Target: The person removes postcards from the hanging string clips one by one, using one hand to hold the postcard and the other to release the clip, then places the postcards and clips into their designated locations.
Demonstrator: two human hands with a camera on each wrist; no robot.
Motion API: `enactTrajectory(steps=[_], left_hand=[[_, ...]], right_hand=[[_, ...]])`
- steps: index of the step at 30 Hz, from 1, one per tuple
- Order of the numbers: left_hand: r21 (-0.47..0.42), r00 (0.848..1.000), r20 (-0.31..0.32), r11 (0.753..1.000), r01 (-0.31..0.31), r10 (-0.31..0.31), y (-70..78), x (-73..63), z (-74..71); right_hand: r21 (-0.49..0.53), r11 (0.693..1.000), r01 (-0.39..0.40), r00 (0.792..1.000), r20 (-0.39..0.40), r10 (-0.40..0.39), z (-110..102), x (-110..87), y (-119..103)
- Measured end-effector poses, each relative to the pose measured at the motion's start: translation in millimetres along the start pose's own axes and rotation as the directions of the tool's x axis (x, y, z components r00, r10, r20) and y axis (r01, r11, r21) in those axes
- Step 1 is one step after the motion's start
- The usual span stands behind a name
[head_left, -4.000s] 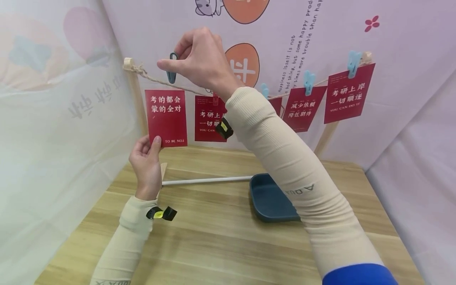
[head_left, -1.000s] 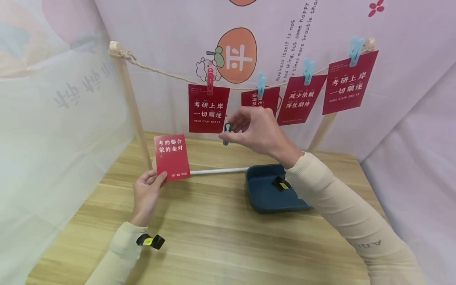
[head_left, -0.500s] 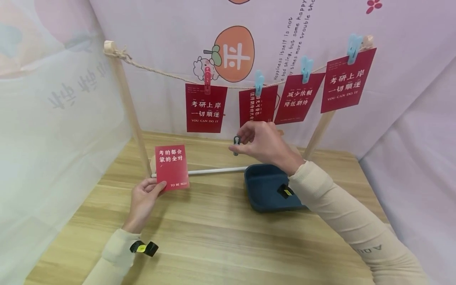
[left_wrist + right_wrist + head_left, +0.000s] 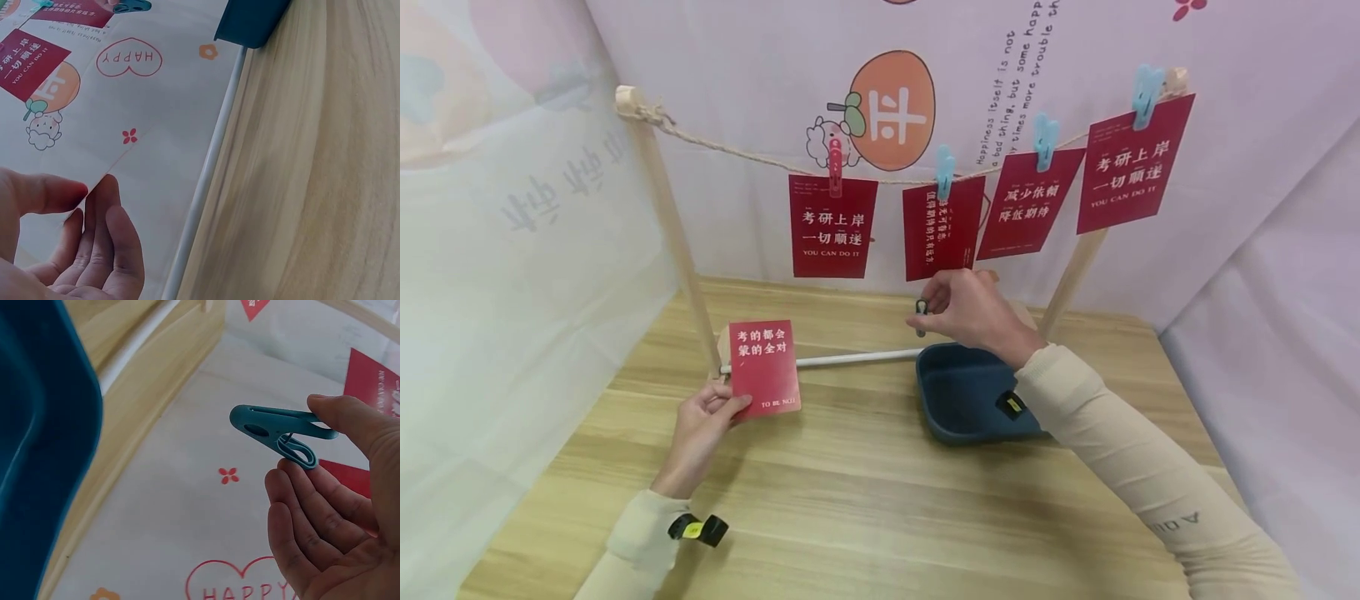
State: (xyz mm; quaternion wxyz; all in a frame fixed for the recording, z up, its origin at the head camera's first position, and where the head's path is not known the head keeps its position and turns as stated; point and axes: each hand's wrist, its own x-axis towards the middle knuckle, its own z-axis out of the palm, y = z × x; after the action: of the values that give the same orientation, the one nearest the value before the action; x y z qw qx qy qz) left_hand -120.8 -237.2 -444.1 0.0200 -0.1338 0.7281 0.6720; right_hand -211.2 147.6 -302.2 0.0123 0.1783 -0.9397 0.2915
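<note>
At the left of the head view, my left hand (image 4: 700, 429) pinches a red card (image 4: 765, 371) with white writing by its lower left corner. The left wrist view shows that card edge-on, between thumb and fingers. My right hand (image 4: 973, 312) pinches a dark teal clothespin (image 4: 275, 431) between thumb and fingertips. It hovers just above the blue tray (image 4: 928, 396), below the hanging cards. A twine line (image 4: 737, 152) carries several red cards, among them one card (image 4: 832, 237) under a red clothespin (image 4: 836, 167) and one (image 4: 942, 237) under a light blue clothespin (image 4: 945, 171).
A wooden post (image 4: 666, 225) holds up the twine's left end; another post (image 4: 1075, 267) stands at the right. A white rod (image 4: 857, 359) lies low between the posts. Printed white cloth (image 4: 752, 75) hangs behind and beside the wooden table (image 4: 820, 500).
Four seconds ago the right hand held the clothespin up by the twine's left end; it has moved down and right to the tray. The left hand has lowered the card away from the twine.
</note>
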Motion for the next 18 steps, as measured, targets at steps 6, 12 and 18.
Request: enactTrajectory(steps=[6,12,18], left_hand=[[0.076,0.999,0.025,0.996,0.036,-0.038,-4.4,-0.8,-6.0],[0.119,0.998,0.039,0.992,0.048,-0.053,-8.7,-2.8,-10.5],[0.167,0.997,0.034,0.984,0.060,-0.066,-13.6,-4.1,-13.0]], right_hand=[[-0.019,1.000,-0.006,1.000,0.028,0.006,5,3.5,14],[-0.073,0.997,-0.017,0.998,0.057,0.021,11,3.5,27],[-0.129,0.991,-0.043,0.992,0.113,0.057,20,4.7,37]])
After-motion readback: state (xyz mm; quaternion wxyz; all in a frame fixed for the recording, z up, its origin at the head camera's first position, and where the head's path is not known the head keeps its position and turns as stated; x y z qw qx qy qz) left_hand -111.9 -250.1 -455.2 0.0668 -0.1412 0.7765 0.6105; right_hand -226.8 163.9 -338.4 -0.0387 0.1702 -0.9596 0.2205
